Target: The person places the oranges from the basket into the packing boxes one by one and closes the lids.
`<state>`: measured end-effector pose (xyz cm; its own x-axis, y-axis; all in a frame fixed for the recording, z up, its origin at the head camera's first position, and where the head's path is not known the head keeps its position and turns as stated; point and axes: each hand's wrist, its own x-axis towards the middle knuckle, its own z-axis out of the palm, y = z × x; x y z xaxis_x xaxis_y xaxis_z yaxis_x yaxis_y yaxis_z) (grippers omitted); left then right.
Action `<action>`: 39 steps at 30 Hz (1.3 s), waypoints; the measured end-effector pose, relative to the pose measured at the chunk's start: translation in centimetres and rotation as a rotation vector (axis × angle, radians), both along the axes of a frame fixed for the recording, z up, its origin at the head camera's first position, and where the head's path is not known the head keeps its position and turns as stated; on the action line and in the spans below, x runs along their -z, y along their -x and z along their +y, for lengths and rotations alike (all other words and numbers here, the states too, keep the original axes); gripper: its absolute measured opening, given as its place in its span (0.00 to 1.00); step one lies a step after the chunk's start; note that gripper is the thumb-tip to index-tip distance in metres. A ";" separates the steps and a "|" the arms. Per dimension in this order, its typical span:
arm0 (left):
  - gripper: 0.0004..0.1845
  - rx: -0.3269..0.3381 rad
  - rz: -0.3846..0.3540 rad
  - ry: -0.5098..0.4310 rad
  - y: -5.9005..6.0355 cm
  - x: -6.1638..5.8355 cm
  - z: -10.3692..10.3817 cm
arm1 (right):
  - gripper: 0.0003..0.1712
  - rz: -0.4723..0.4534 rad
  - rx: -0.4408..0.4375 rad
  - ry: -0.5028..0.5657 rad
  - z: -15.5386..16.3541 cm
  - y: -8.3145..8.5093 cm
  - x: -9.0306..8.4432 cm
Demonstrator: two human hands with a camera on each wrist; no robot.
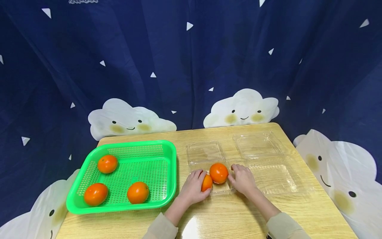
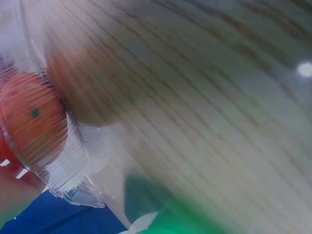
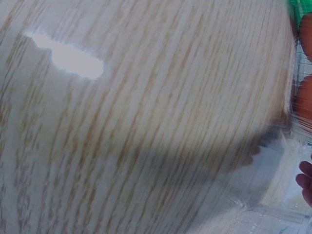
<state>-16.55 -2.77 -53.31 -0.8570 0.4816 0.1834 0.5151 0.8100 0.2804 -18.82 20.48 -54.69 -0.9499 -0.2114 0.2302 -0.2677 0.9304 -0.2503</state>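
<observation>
Two orange fruits sit in the near clear clamshell box point(image 1: 222, 190). My left hand point(image 1: 193, 187) has its fingers curled round the smaller-looking fruit point(image 1: 207, 183), gripping it at the box's left edge. The second fruit point(image 1: 219, 173) is touching it, just behind and to the right. My right hand point(image 1: 242, 179) rests against that second fruit's right side with fingers loosely bent; looks like touching, not gripping, but the fingertips are partly hidden. The box's open lid point(image 1: 205, 152) lies behind it.

Left wrist view is blurred: orange fruit behind ribbed clear plastic point(image 2: 58, 161), wood grain beyond. Right wrist view shows mostly desk, with plastic edge and fingertips point(image 3: 306, 181) at the right border.

A second empty clamshell point(image 1: 268, 162) lies open just to the right. Green basket point(image 1: 125, 176) to the left holds three more fruits point(image 1: 107, 163), point(image 1: 95, 194), point(image 1: 138, 192). All on the wooden desk point(image 1: 226, 215).

Risk, as I judge it: the thin plastic box is light and could slide or flex under my hands, letting the round fruits roll out. The two fruits crowd each other, so pushing one may bump the other over the rim.
</observation>
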 end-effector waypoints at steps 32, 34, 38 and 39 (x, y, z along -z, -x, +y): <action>0.30 -0.570 -0.158 -0.710 6.0 0.7 1.1 | 0.16 0.010 -0.006 0.003 0.1 0.1 0.2; 0.30 -0.578 -0.186 -0.735 6.3 0.7 1.1 | 0.16 0.014 -0.007 0.003 0.1 0.1 0.2; 0.31 -0.603 -0.265 -0.764 6.8 0.7 1.1 | 0.16 0.007 -0.004 0.008 0.1 0.1 0.2; 0.32 -0.609 -0.283 -0.764 6.9 0.7 1.2 | 0.16 0.003 -0.003 0.009 0.0 0.1 0.2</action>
<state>-23.48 -1.62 -54.02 -0.9771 -0.2126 0.0116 -0.0908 0.4653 0.8805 -18.91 20.49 -54.86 -0.9487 -0.2117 0.2351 -0.2709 0.9274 -0.2580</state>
